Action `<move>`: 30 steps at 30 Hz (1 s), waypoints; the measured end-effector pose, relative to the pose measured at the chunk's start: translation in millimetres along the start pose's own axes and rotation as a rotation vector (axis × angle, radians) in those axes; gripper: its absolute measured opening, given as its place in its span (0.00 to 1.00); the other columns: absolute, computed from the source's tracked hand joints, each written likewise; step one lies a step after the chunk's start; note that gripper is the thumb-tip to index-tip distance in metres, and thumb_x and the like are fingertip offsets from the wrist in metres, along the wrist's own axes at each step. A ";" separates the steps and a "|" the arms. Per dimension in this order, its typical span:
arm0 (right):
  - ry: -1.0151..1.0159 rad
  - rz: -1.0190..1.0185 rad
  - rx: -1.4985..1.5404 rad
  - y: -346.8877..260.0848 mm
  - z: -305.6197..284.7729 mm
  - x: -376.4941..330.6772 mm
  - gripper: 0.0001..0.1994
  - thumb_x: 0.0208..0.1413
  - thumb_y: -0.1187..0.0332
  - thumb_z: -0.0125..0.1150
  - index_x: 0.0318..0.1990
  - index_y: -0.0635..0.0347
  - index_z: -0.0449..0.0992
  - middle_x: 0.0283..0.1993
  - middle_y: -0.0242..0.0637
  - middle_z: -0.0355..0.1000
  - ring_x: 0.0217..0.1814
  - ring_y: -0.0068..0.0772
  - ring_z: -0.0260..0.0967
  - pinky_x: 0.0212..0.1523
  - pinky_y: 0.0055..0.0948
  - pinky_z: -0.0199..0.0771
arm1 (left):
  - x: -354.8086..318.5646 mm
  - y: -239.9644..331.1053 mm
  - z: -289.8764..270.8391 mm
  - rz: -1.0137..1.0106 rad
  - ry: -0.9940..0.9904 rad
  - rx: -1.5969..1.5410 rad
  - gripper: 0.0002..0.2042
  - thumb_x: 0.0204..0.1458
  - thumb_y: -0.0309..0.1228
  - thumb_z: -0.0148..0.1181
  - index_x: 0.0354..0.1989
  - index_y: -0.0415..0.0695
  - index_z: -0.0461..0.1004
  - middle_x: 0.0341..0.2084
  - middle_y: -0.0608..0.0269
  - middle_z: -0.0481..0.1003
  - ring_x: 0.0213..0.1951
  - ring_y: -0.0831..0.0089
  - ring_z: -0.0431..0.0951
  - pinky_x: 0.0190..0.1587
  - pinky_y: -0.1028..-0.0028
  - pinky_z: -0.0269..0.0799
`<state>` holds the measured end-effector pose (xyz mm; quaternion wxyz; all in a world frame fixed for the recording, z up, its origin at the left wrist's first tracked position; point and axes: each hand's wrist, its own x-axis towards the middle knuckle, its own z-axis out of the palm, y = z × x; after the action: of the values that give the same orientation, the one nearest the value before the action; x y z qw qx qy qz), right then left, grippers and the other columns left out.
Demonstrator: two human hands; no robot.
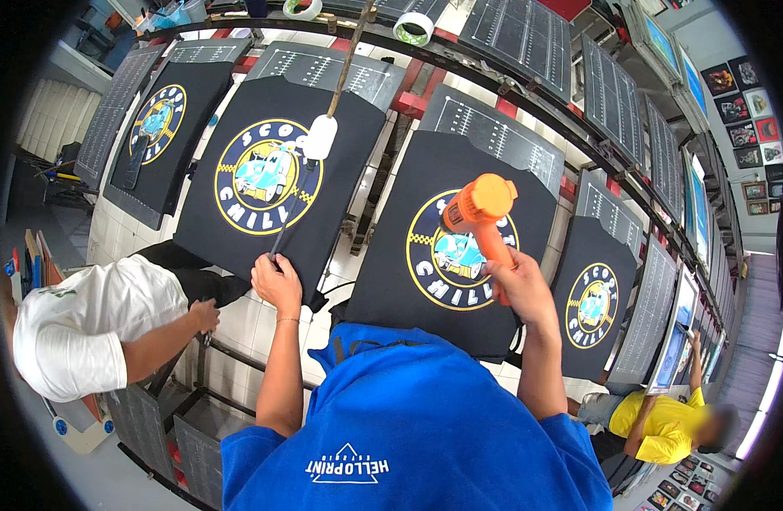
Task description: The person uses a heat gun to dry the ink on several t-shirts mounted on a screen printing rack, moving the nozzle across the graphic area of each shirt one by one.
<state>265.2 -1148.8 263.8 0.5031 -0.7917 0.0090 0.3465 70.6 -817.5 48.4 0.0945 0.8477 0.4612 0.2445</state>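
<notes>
Orange gun-shaped tool (487, 203), R hand (524, 289) clamped on grip, over blk shirt (449, 255), prob. for easy aim; L hand (277, 283) closed on dk cord (282, 234), left of shirt, prob. to manage slack.

Bright indoor light, glaring white strip (767, 387) at right, curved edges, black corners

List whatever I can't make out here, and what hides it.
Head view:
Print behind the orange heat gun: partly covered.
Heat gun's handle: partly inside the right hand's grip.
Black cord: a stretch hidden inside the left hand.
Print behind the white socket: one edge covered.
White-shirted person: head mostly lost at the left edge.
</notes>
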 end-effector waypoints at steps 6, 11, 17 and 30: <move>0.062 -0.020 -0.033 -1.0 -0.7 -2.1 0.14 0.59 0.67 0.58 0.49 0.68 0.72 0.25 0.29 0.70 0.19 0.14 0.62 0.20 0.17 0.61 | -1.0 -1.6 1.5 -0.006 -0.003 0.000 0.07 0.54 0.32 0.57 0.32 0.41 0.71 0.30 0.59 0.74 0.35 0.55 0.72 0.40 0.58 0.65; -0.107 0.025 0.138 5.9 -11.1 -2.3 0.13 0.60 0.68 0.57 0.49 0.67 0.73 0.28 0.29 0.71 0.19 0.14 0.63 0.22 0.16 0.64 | -0.9 -3.9 1.7 0.001 -0.010 0.011 0.07 0.54 0.32 0.57 0.32 0.41 0.71 0.30 0.59 0.74 0.35 0.55 0.73 0.40 0.58 0.65; -0.107 0.014 0.023 8.2 -2.1 -6.4 0.12 0.60 0.67 0.58 0.45 0.66 0.72 0.27 0.28 0.71 0.20 0.14 0.64 0.20 0.18 0.63 | -0.8 -2.5 1.7 -0.009 -0.012 0.000 0.07 0.54 0.32 0.57 0.32 0.42 0.71 0.30 0.59 0.74 0.35 0.55 0.72 0.40 0.58 0.65; -0.160 -0.010 0.035 -2.6 11.7 14.7 0.13 0.58 0.65 0.60 0.44 0.65 0.73 0.21 0.26 0.65 0.19 0.14 0.63 0.19 0.18 0.61 | 0.5 -0.1 -0.4 -0.017 -0.003 -0.001 0.07 0.54 0.32 0.56 0.30 0.41 0.71 0.27 0.59 0.73 0.34 0.56 0.72 0.39 0.58 0.64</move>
<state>271.0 -1133.2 254.6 0.5177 -0.7525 -0.0292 0.4060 70.5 -817.0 48.9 0.0977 0.8441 0.4683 0.2423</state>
